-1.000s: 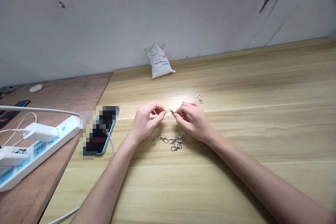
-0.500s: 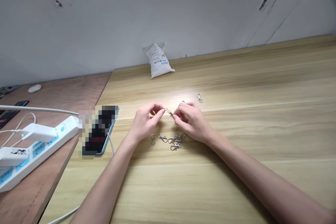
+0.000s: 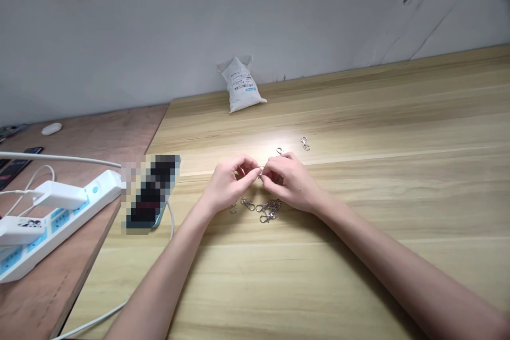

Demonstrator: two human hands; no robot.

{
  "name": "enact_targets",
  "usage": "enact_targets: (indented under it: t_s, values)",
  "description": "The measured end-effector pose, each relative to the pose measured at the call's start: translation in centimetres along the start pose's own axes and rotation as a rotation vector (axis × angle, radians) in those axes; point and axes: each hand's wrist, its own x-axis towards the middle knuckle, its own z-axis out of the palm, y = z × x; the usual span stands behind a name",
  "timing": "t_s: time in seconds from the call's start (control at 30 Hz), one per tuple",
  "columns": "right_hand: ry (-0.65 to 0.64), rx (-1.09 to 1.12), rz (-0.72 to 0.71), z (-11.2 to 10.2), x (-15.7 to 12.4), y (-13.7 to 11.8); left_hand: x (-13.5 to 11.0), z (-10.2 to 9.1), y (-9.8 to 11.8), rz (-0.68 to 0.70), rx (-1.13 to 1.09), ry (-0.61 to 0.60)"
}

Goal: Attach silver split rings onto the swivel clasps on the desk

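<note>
My left hand [image 3: 235, 180] pinches a small metal ring, now mostly hidden by the fingertips. Facing it, my right hand [image 3: 289, 180] grips a small lobster clasp [image 3: 260, 174] between thumb and fingers. The fingertips of both hands nearly meet, and ring and clasp come together there; whether they are linked I cannot tell. Just below the hands lies a small pile of silver clasps [image 3: 269, 210]. Left of the pile are a single clasp [image 3: 247, 204] and some rings [image 3: 233, 208]. Beyond my right hand lie another clasp [image 3: 280, 151] and a clasp with a ring [image 3: 305, 143].
A white plastic package [image 3: 243, 87] leans by the wall at the table's back. To the left are a blurred phone [image 3: 153, 191], a white power strip [image 3: 59, 223] with chargers, cables, and a white case [image 3: 51, 128] on a brown table.
My left hand has moved right, bringing the ring up to the clasp in my right hand and closing the gap between them. The view has shifted slightly.
</note>
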Motion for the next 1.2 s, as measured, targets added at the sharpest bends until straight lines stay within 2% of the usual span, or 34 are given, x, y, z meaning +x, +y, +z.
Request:
enact_targets:
  t_s: [1.2]
  values:
    - [-0.022,-0.008,-0.003,-0.15,-0.07,-0.14,0.09,-0.13,-0.55,0.002,0.031,-0.026]
